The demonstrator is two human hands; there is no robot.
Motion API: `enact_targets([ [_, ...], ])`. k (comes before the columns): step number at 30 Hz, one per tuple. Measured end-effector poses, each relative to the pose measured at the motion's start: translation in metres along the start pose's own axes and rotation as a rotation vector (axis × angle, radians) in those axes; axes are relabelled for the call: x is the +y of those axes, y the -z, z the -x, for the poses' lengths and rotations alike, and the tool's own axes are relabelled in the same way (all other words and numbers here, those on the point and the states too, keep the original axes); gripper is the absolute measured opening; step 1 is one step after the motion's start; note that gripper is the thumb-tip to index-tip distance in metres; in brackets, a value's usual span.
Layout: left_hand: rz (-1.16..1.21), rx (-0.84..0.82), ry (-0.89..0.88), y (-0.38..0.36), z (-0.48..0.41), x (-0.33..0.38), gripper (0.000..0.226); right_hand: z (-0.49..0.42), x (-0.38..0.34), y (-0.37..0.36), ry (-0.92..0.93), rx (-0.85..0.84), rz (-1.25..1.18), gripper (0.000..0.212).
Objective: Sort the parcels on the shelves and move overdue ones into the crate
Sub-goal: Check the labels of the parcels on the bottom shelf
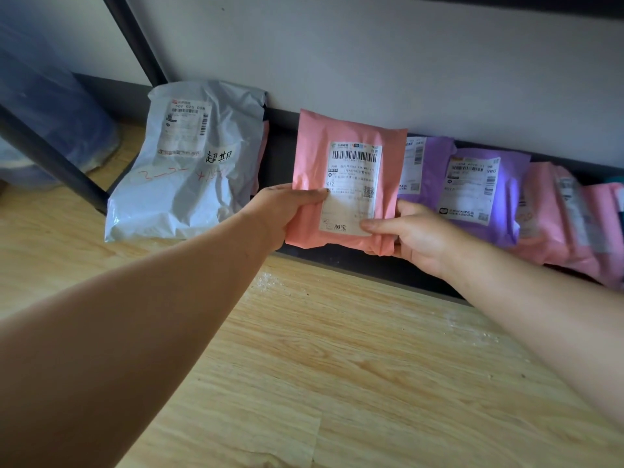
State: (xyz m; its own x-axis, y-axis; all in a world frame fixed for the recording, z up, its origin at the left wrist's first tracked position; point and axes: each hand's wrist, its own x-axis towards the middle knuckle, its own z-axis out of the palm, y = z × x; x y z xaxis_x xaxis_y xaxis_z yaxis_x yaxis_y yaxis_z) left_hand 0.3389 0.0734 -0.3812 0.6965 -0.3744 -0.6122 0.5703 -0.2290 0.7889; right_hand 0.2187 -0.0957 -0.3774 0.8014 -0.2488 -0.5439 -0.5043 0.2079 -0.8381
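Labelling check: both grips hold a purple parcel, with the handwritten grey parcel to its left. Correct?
Not quite: the held parcel is pink, not purple. The head view shows the left grip and right grip holding it, with the handwritten grey parcel to its left.

head view | faces forward and down | close to low shelf (pixel 337 260); floor (pixel 337 366) nearest

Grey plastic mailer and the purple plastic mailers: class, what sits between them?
Head view: the pink plastic mailer, gripped by the left hand and right hand.
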Motion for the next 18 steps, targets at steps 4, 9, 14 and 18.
enact_targets([
  [4, -0.091, 0.063, 0.02, 0.004, -0.003, -0.009, 0.039, -0.006, 0.006, -0.009, -0.008, 0.001, -0.034, 0.026],
  [9, -0.178, 0.139, 0.039, 0.008, -0.005, -0.016, 0.039, -0.018, 0.005, -0.024, -0.013, 0.045, -0.019, 0.027],
  [14, -0.373, 0.238, -0.126, 0.01, -0.008, -0.006, 0.054, -0.04, -0.017, -0.036, -0.001, 0.149, -0.008, 0.035],
  [18, -0.553, 0.233, -0.166, 0.008, -0.01, -0.005, 0.061, -0.06, -0.031, -0.044, -0.049, 0.223, -0.013, 0.038],
])
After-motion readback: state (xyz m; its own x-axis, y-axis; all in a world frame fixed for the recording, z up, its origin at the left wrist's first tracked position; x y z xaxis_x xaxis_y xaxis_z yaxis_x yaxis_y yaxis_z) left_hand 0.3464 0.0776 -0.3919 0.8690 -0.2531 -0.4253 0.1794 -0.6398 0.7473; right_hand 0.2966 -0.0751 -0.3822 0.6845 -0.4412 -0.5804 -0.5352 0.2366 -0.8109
